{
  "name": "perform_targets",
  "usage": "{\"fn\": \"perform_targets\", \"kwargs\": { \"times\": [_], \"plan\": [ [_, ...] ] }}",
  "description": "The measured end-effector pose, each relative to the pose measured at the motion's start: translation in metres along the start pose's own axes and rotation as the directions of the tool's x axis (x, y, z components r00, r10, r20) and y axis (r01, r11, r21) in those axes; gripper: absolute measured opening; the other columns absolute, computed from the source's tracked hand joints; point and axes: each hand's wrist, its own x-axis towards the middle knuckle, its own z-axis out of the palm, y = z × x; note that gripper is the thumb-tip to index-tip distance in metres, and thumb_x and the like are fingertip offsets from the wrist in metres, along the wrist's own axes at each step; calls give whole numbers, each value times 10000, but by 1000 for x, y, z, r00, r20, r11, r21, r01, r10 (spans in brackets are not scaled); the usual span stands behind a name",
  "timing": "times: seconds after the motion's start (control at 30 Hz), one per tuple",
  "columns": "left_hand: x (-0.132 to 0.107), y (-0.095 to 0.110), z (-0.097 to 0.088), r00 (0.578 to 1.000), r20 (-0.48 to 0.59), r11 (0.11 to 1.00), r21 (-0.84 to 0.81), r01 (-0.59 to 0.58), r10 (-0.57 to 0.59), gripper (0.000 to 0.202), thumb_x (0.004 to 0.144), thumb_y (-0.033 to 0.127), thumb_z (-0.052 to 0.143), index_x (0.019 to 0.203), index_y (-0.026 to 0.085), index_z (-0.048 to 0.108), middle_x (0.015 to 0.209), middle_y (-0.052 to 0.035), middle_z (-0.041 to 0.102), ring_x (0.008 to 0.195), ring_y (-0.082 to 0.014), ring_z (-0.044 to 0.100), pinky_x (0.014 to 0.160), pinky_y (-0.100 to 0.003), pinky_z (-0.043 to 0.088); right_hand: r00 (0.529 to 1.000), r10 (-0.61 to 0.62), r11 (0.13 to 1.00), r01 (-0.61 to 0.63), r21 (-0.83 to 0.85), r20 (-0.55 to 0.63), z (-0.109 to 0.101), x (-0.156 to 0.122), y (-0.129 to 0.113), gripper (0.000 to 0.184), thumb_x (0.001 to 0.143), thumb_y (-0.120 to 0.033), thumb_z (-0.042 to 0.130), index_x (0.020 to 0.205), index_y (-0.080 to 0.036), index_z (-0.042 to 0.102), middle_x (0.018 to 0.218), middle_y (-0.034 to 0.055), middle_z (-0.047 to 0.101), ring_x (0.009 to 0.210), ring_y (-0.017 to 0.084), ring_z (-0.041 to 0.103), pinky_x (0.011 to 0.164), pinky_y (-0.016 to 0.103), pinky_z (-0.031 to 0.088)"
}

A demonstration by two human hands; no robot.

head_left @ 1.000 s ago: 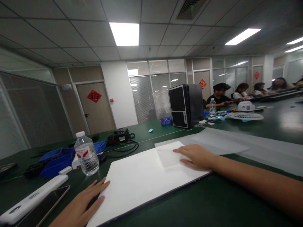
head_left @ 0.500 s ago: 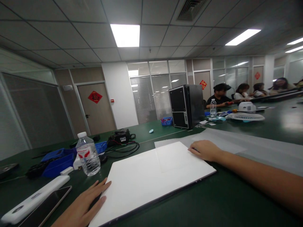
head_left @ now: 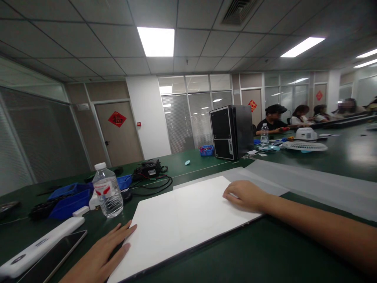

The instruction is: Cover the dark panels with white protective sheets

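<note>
A large white board (head_left: 176, 224) lies flat on the green table (head_left: 265, 255) in front of me. My left hand (head_left: 103, 255) lies flat with fingers stretched out, its fingertips on the board's near left edge. My right hand (head_left: 244, 194) rests on the board's far right corner with fingers curled down, pressing on a thin translucent sheet (head_left: 203, 196) that covers the board's far part. What the fingers pinch, if anything, is hidden.
A water bottle (head_left: 107, 191) stands left of the board, by blue bins (head_left: 70, 198) and black cables (head_left: 153, 182). A phone (head_left: 55, 257) and a white device (head_left: 38, 247) lie near left. More translucent sheets (head_left: 309, 182), a black computer tower (head_left: 231, 131) and a fan (head_left: 303, 145) are beyond. Several people sit far right.
My right hand moved from the board's middle out to its far right corner, then slid back left a little; the translucent sheet now lies further left over the board. The left hand stayed put.
</note>
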Motion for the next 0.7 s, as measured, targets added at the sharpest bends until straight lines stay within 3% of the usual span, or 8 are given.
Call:
{"fn": "perform_targets", "kwargs": {
  "times": [0.1, 0.2, 0.33, 0.5, 0.7],
  "plan": [
    [-1, 7, -1, 992, -121, 999, -8, -33, 31, 548, 970, 588, 493, 1478, 385, 509, 1536, 53, 527, 1469, -290, 417, 1203, -522, 373, 995, 89, 995, -91, -48, -42, -1, -1, 21, 518, 1029, -510, 360, 1101, -205, 773, 1080, 113, 775, 969, 269, 694, 839, 364, 476],
    [2, 23, -5, 958, -282, 998, 0, -59, 57, 649, 901, 658, 551, 1475, 355, 528, 1492, 33, 586, 1473, -294, 419, 1206, -485, 395, 977, 201, 970, -209, -122, -78, 0, -4, 43, 542, 1020, -526, 353, 1060, -199, 782, 1026, 131, 779, 933, 277, 694, 781, 350, 469],
    [8, 43, -13, 946, -320, 998, 8, -61, 60, 703, 875, 715, 527, 1479, 355, 526, 1482, 32, 599, 1479, -299, 413, 1202, -486, 405, 959, 275, 943, -283, -173, -70, 2, -6, 58, 553, 1020, -516, 341, 952, -196, 787, 923, 129, 778, 847, 273, 694, 707, 339, 444],
    [4, 32, -14, 963, -262, 998, -4, -64, 60, 643, 899, 672, 535, 1465, 366, 537, 1474, 39, 602, 1458, -301, 441, 1185, -488, 430, 979, 198, 973, -202, -110, -49, 2, -4, 39, 561, 1029, -526, 332, 1018, -196, 785, 993, 122, 782, 917, 277, 699, 781, 351, 464],
    [-4, 9, -11, 1000, -5, 1000, -17, 24, -24, 511, 994, 573, 445, 1483, 427, 480, 1565, 71, 470, 1470, -300, 399, 1195, -562, 355, 1000, 26, 999, -26, 21, -10, -4, -1, -1, 548, 1038, -515, 335, 1085, -196, 777, 1062, 119, 779, 929, 261, 697, 841, 370, 491]
  ]
}}
